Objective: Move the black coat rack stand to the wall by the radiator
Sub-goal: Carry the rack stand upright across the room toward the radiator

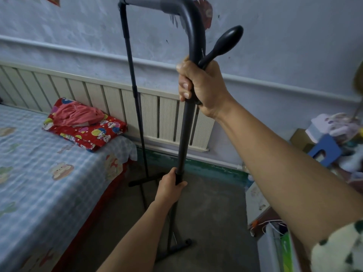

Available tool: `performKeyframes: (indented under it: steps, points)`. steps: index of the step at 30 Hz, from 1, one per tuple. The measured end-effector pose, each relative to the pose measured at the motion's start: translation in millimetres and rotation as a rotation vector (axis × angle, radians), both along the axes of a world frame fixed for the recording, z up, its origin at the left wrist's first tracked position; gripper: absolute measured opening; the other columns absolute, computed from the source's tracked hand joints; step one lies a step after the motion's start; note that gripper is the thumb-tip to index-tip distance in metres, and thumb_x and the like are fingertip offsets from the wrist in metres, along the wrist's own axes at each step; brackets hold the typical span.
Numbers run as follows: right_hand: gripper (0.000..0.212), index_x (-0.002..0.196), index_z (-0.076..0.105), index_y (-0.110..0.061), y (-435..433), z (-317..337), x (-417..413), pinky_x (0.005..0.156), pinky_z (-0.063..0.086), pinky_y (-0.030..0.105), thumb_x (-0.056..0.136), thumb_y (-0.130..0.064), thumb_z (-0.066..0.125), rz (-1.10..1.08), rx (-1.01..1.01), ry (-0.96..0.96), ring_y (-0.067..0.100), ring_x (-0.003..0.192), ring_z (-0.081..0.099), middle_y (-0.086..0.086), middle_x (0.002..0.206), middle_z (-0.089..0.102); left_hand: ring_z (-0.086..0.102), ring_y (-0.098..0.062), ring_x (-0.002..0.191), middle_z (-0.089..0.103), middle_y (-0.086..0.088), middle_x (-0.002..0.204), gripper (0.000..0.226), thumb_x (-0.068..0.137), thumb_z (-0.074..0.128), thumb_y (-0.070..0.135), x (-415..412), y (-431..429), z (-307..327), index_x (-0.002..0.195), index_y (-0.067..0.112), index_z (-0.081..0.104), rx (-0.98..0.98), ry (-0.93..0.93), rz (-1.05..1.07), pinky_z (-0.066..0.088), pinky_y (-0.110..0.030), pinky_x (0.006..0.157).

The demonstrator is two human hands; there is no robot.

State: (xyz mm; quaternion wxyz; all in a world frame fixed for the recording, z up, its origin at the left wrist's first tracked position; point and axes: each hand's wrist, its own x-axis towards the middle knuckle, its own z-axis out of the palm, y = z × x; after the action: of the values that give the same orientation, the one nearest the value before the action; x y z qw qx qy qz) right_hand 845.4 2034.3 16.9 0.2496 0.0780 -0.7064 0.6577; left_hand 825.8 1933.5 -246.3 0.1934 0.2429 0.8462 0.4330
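Observation:
The black coat rack stand (184, 134) rises in front of me, two upright poles joined by a grey top bar. My right hand (198, 85) grips the near pole high up, just under its curved top and a black knob hook. My left hand (170, 185) is closed round the same pole lower down. The far pole (135, 99) ends in a foot bar on the floor close to the white radiator (149, 116). The near foot with its castor (176, 248) is by my legs.
A bed (49, 183) with a blue checked sheet and a red patterned folded quilt (86, 132) fills the left. Boxes, a blue stool (324, 152) and soft toys crowd the right. Bare concrete floor (212, 209) lies between them, up to the wall.

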Motion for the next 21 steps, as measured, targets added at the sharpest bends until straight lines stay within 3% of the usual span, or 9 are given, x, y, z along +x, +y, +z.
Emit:
performKeyframes:
  steps: [17,21]
  points:
    - [0.032,0.062,0.043,-0.013,62.4,3.1,3.0,0.050,0.043,0.031,0.091,-0.009,0.054,0.026,0.013,-0.033,0.017,0.038,0.040,-0.001,0.046,0.042,0.062,-0.031,0.101,0.067,-0.009,0.106,0.030,0.080,0.069,0.025,-2.6,60.8,-1.0,0.104,0.015,0.053,-0.027,-0.017,-0.058,0.051,-0.045,0.087]
    - [0.032,0.063,0.041,-0.012,88.7,3.4,5.4,0.050,0.043,0.031,0.092,-0.006,0.053,0.015,0.016,-0.043,0.018,0.039,0.039,0.000,0.046,0.041,0.061,-0.030,0.102,0.067,-0.008,0.107,0.032,0.080,0.070,0.026,-3.6,85.8,-2.1,0.104,0.017,0.051,-0.039,-0.016,-0.057,0.050,-0.039,0.083]
